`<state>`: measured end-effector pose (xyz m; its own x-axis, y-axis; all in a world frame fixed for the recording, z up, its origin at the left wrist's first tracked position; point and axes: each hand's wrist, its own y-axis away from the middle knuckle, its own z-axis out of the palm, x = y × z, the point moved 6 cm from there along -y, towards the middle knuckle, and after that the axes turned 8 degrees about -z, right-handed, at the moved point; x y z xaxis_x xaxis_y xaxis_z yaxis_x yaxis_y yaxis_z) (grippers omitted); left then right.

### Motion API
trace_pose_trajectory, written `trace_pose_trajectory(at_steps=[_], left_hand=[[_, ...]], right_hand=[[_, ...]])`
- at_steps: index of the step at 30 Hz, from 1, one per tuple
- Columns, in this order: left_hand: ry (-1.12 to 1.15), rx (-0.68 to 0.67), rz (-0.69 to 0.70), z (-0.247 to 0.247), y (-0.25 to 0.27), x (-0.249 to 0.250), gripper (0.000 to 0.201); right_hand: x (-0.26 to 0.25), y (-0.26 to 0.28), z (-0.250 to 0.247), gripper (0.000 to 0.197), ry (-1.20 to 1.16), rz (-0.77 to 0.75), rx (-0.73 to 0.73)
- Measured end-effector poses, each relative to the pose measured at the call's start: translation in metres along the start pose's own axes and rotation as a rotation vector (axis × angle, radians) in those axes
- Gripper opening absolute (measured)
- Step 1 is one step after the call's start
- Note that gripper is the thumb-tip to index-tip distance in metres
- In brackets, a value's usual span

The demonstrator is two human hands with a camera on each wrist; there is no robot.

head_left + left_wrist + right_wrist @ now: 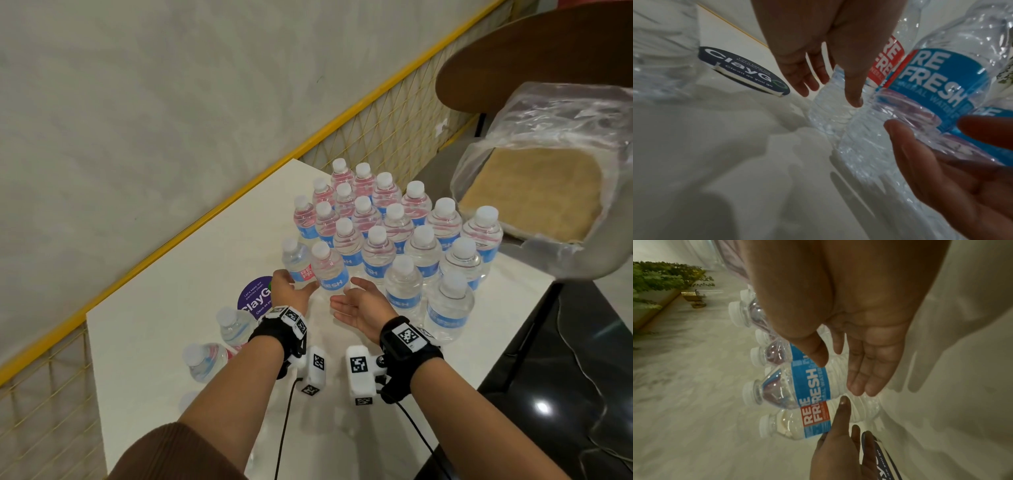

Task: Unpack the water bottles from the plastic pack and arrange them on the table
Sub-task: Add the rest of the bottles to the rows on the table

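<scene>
Several clear water bottles with white caps and blue and red labels stand in rows on the white table (164,342). The nearest bottle of the group (329,270), blue label facing me, stands between my two hands. My left hand (291,291) is on its left and my right hand (359,303) on its right, both with straight fingers and nothing gripped. In the left wrist view the left hand (828,65) reaches beside this bottle (941,78). In the right wrist view the right hand (869,361) hovers by its lower half (809,386). I cannot tell whether either hand touches it.
Two more bottles (236,325) (205,359) sit apart by my left wrist. A round purple sticker (255,298) lies on the table. The crumpled plastic pack (548,137) with a cardboard base rests on a chair at the right. A yellow mesh rail (376,130) borders the table.
</scene>
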<state>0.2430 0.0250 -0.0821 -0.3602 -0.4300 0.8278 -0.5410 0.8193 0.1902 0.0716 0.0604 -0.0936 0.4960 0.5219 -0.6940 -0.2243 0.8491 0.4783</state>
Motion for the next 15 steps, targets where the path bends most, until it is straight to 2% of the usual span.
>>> trace_pose_trajectory(at_steps=[2, 4, 6, 10, 15], left_hand=[[0.046, -0.001, -0.031, 0.004, 0.002, 0.0, 0.063], [0.11, -0.057, -0.042, 0.009, 0.004, 0.0, 0.07], [0.092, -0.082, -0.027, 0.011, 0.004, 0.0, 0.07], [0.059, -0.029, -0.056, 0.007, -0.006, 0.003, 0.064], [0.101, 0.012, -0.094, 0.002, -0.016, 0.005, 0.077]], right_hand=[[0.002, 0.001, -0.001, 0.045, -0.011, -0.018, 0.012], [0.004, 0.003, -0.001, 0.047, -0.023, -0.027, 0.011], [0.004, 0.005, 0.0, 0.048, -0.023, -0.035, 0.002], [0.005, 0.003, 0.001, 0.051, -0.027, -0.053, -0.017], [0.01, 0.006, 0.003, 0.054, -0.02, -0.073, -0.04]])
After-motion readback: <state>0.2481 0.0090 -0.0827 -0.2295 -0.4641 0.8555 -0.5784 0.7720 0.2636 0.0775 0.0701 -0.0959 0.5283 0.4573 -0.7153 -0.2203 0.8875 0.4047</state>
